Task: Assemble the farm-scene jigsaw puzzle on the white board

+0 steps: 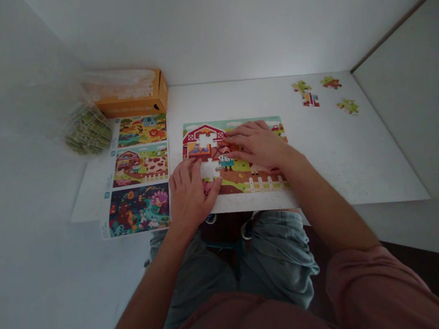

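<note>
A farm-scene jigsaw puzzle [240, 180] lies on the white table in front of me, with a red barn at its upper left and a white fence along its lower right. Two gaps in it show bare white, one in the barn and one below it. My left hand [190, 188] rests over the lower left corner, thumb and fingers apart around the lower gap. Across the puzzle's upper right part my right hand [260, 142] lies flat, its fingers stretched to the left near the farmer figure. Both hands cover parts of the picture.
Several loose puzzle pieces [310, 100] lie at the table's far right. On the left are a picture sheet [140, 164] with three scenes, an orange puzzle box [132, 105] and a clear plastic bag [88, 130] with green contents. Walls border the table [351, 162].
</note>
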Demonstrator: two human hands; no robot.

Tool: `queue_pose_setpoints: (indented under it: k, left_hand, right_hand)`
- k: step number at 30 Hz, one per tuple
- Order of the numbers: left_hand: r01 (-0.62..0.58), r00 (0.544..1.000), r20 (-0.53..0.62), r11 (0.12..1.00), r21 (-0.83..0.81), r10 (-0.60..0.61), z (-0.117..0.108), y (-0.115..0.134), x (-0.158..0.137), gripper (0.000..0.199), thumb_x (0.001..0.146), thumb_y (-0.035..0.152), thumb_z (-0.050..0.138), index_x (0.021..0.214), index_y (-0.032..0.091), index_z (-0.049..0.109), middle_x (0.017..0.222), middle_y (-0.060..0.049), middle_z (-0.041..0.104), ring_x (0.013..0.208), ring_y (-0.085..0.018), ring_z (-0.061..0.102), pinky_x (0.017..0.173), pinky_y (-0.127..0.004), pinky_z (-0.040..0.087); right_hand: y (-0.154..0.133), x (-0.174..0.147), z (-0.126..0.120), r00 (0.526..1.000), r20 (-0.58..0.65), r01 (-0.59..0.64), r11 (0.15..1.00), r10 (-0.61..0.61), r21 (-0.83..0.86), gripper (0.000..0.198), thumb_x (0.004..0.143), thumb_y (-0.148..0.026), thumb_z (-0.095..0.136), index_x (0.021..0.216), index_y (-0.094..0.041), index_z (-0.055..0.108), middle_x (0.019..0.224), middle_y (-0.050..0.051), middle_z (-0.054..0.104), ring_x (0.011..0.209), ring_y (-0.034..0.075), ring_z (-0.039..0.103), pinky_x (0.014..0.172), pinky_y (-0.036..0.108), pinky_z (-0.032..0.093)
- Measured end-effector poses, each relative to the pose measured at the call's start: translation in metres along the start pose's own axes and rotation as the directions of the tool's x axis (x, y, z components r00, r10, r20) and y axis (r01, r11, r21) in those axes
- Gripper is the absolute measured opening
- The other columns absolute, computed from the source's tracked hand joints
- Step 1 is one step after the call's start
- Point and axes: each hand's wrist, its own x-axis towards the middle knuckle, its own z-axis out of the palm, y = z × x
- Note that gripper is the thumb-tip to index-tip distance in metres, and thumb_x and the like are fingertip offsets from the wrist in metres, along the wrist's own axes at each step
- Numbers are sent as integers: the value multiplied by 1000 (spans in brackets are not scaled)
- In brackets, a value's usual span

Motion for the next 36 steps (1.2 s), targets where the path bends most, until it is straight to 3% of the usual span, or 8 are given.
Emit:
queue_pose_setpoints:
  k: [11, 15, 18, 23, 26, 28, 30, 36]
  left_hand:
    - [-3, 1000, -7, 1000, 13, 3, -2, 2, 1, 46, 71, 39, 36, 111, 20, 28, 116, -7, 27, 108, -24, 19, 88, -41, 19]
    - [-15, 1000, -7, 1000, 25, 15, -5, 7, 1, 45, 71, 38, 36, 112, 21, 27, 115, -7, 27, 108, -24, 19, 88, -42, 18]
    - [-28, 999, -16, 1000, 7, 28, -8, 10, 3, 49, 70, 39, 36, 113, 19, 24, 114, -9, 27, 107, -25, 20, 87, -44, 18]
    - [-23, 1000, 3, 1000, 7, 23, -4, 5, 12, 65, 64, 45, 40, 116, 12, 18, 111, -15, 28, 102, -30, 25, 82, -47, 21]
    - [-7, 999, -33, 998, 58, 9, 5, -1, 15, 70, 61, 49, 41, 116, 12, 19, 109, -16, 29, 100, -32, 26, 80, -47, 23]
    - [-8, 999, -39, 996, 83, 11, 12, -5, 17, 72, 58, 51, 42, 115, 12, 20, 108, -16, 30, 100, -32, 26, 78, -47, 25]
    - [-9, 999, -49, 996, 93, 13, 17, -9, 18, 74, 57, 52, 43, 115, 14, 19, 108, -15, 29, 100, -33, 26, 77, -47, 26]
    - [-14, 996, -89, 995, 96, 22, 20, -8, 18, 76, 54, 54, 45, 115, 17, 18, 106, -14, 31, 97, -33, 29, 77, -48, 26]
  right_hand:
    - [4, -3, -6, 998, -27, -46, 997, 48, 60, 32, 74, -42, 36, 100, -26, 47, 105, 1, 42, 94, 22, 32, 76, 38, 22]
    - [18, -8, -13, 978, -99, -178, 983, 182, 47, 31, 72, -40, 39, 99, -26, 47, 103, 2, 42, 93, 23, 33, 75, 39, 23]
    - [55, -22, -22, 897, -230, -381, 924, 377, 26, 34, 74, -38, 35, 105, -24, 41, 100, 4, 42, 90, 22, 37, 74, 37, 25]
    - [141, -66, -36, 679, -358, -694, 719, 641, -28, 37, 73, -43, 32, 102, -21, 43, 94, 7, 45, 85, 21, 39, 70, 35, 28]
    - [166, -85, -33, 564, -382, -803, 594, 732, -47, 46, 70, -50, 34, 104, -19, 42, 95, 9, 43, 85, 22, 38, 71, 36, 26]
    - [170, -89, -28, 521, -401, -836, 546, 753, -62, 52, 69, -52, 33, 109, -20, 37, 100, 11, 40, 89, 23, 35, 73, 38, 23]
    - [170, -88, -22, 517, -385, -844, 531, 765, -77, 52, 69, -53, 31, 109, -21, 36, 104, 11, 36, 93, 24, 32, 74, 40, 21]
    - [178, -85, -15, 597, -361, -782, 621, 716, -62, 49, 68, -54, 31, 98, -17, 44, 105, 12, 33, 96, 27, 29, 75, 45, 19]
